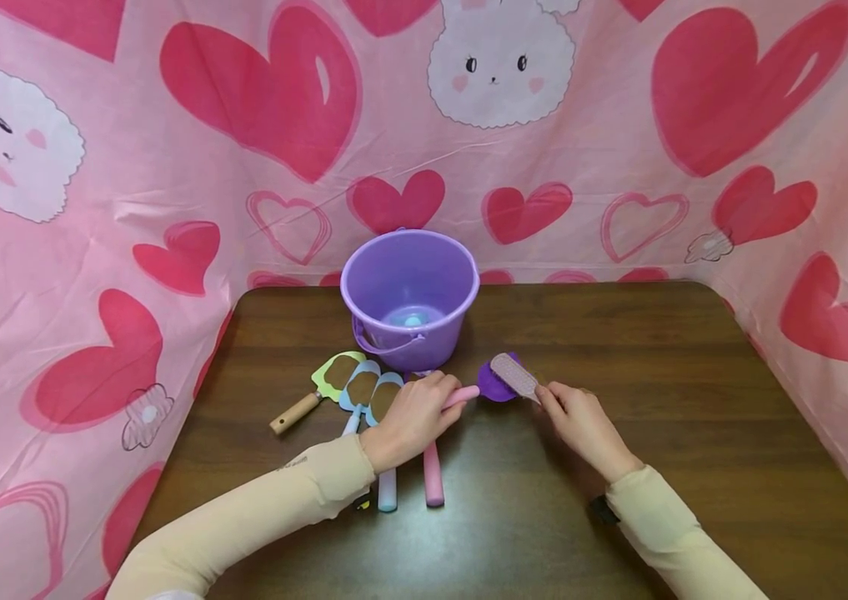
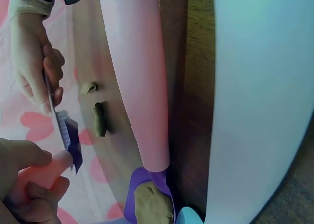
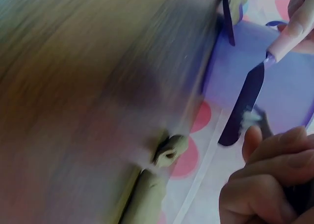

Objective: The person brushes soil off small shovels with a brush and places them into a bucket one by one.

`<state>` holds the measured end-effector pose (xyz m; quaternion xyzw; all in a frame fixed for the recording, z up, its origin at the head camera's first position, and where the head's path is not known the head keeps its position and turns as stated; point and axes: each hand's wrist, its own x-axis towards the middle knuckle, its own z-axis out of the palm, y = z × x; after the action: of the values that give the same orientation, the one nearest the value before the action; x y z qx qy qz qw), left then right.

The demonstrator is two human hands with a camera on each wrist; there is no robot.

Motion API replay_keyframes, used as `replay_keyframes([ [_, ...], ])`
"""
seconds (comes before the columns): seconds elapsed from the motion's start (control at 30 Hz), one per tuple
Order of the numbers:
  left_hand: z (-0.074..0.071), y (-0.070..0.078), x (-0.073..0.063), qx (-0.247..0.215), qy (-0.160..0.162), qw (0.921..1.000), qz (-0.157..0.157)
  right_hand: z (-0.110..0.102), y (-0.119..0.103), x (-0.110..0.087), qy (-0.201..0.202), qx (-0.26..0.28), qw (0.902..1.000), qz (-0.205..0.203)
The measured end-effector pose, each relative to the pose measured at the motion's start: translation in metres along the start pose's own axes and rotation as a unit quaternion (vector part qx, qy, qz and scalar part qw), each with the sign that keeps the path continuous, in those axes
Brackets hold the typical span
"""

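Basically the left hand [image 1: 410,423] grips the purple shovel [image 1: 494,386] by its pink handle [image 1: 462,396], probably to steady it in front and right of the bucket [image 1: 434,348], while the right hand [image 1: 586,429] pinches the brush [image 1: 515,377], seemingly so its bristles [image 2: 63,122] face the shovel.

Having bucket [image 1: 448,346] on table [image 1: 656,467], row of shovels [image 1: 388,492] before it with lumps [image 1: 361,388] on them, brush [image 1: 515,377] against raised shovel [image 1: 494,387] at right.

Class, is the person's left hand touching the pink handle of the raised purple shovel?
Touching. The left wrist view shows it: the left hand grips the pink handle between thumb and fingers.
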<state>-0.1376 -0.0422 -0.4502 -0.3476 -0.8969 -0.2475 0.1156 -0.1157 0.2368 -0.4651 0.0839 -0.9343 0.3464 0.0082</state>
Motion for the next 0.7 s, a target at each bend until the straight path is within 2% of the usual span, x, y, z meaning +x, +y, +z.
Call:
replay_keyframes([
  [0.17, 0.001, -0.001, 0.0, 0.001, 0.008, 1.0, 0.004, -0.007, 0.007, -0.001, 0.018, -0.005, 0.9986, 0.049],
  [0.37, 0.001, -0.001, 0.001, -0.01, 0.003, 0.9999, -0.01, -0.008, 0.011, -0.005, 0.048, 0.001, 0.9974, 0.054],
  [0.57, 0.001, -0.001, 0.001, -0.012, -0.008, 0.998, -0.062, -0.011, 0.009, -0.01, 0.105, 0.025, 0.9929, 0.05],
  [0.63, 0.002, -0.002, 0.001, -0.033, -0.022, 0.9956, -0.086, -0.013, 0.007, -0.012, 0.115, 0.035, 0.9915, 0.049],
  [0.7, 0.001, -0.003, 0.002, -0.076, -0.041, 0.9899, -0.112, -0.015, 0.005, -0.013, 0.12, 0.043, 0.9906, 0.048],
])
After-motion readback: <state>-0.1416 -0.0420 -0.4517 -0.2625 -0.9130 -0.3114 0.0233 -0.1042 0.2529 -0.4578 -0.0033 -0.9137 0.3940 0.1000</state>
